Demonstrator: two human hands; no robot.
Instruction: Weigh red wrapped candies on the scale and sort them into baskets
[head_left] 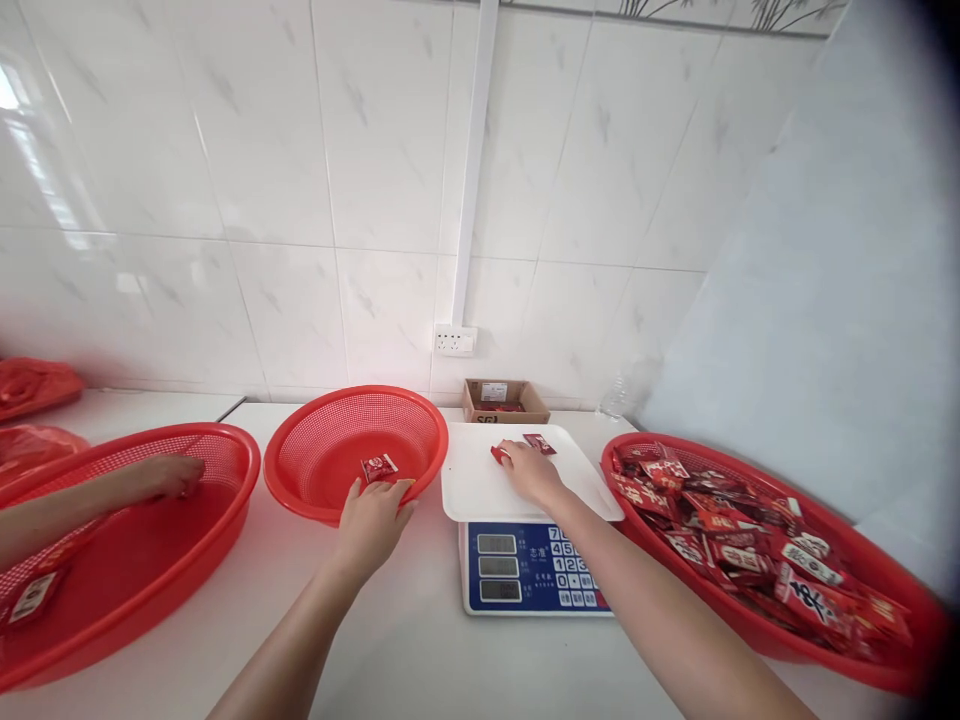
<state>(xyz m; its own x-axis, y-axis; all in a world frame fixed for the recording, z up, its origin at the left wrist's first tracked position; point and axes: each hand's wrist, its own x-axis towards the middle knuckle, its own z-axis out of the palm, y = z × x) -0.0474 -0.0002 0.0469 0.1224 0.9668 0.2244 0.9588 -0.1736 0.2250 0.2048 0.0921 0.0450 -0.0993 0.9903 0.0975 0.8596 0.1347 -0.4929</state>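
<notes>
My left hand (373,522) reaches over the front rim of the round red basket (292,495), its fingers curled. A small yellowish bit shows beside those fingers; what it belongs to is hidden. Just beyond the fingertips, a red-and-white packet (379,467) lies in the basket. On the white pan (480,495) of a digital scale (536,565), my right hand (531,473) closes its fingers on a small red packet (498,455), mostly covered by the hand. Another dark red packet (539,443) lies flat on the pan, right behind that hand.
At right, a large red basket (757,655) holds many red packets (739,555). Another person's hand (174,476) reaches into the left red basket (225,535), which contains a few packets. Behind the scale stands a cardboard box (508,400), near a clear plastic bottle (615,397) by the wall.
</notes>
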